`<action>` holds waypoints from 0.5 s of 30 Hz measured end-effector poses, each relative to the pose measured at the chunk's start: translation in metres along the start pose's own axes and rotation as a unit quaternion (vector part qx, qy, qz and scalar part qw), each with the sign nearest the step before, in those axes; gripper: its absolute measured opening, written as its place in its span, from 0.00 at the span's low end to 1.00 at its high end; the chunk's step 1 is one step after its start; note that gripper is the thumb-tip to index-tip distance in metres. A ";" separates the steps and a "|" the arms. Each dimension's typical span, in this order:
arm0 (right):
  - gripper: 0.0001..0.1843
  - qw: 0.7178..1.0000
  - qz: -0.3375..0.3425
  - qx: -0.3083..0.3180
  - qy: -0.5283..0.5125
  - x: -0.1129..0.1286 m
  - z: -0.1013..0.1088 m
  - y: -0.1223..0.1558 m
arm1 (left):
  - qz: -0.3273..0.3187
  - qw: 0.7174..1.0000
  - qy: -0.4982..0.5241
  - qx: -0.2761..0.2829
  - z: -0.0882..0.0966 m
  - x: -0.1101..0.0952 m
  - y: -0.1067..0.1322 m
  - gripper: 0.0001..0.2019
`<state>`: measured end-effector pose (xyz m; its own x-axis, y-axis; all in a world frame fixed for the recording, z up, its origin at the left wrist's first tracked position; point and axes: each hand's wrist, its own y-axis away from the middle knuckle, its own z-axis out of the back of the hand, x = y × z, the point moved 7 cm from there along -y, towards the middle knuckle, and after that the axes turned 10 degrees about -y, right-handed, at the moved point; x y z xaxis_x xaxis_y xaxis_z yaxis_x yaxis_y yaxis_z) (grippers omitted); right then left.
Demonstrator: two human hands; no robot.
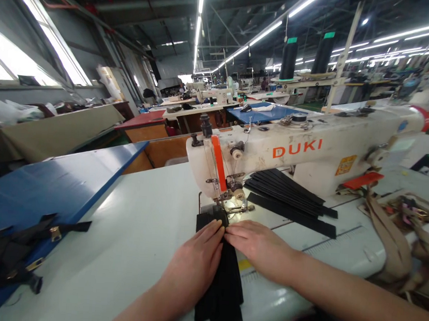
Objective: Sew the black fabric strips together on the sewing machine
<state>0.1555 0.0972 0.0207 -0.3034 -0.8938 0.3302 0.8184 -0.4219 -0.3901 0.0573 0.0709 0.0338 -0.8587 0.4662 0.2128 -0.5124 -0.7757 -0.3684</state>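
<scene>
A white DUKI sewing machine (302,151) stands on a pale table (130,233). A stack of black fabric strips (225,282) lies under its needle and presser foot (234,200) and runs back toward me. My left hand (194,261) lies flat on the left side of the strips, fingers stretched toward the needle. My right hand (260,245) lies flat on their right side, fingertips meeting the left hand's just before the foot. Both hands press the strips down; neither grips them.
More black strips (288,196) are fanned out behind the needle on the machine bed. Black straps with brass buckles (16,255) lie at the left on a blue board (53,184). Tan webbing (394,244) is piled at the right. Thread cones (289,58) stand behind.
</scene>
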 end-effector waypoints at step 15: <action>0.15 0.988 -0.006 -0.067 -0.142 0.047 0.023 0.067 | -0.135 0.986 0.014 -0.097 0.048 -0.061 0.058 0.13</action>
<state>0.2070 0.0303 0.0302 -0.1475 -0.8187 0.5549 0.7378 -0.4647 -0.4896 0.0803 -0.0231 0.0435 -0.6890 0.6582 0.3034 -0.7095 -0.5270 -0.4679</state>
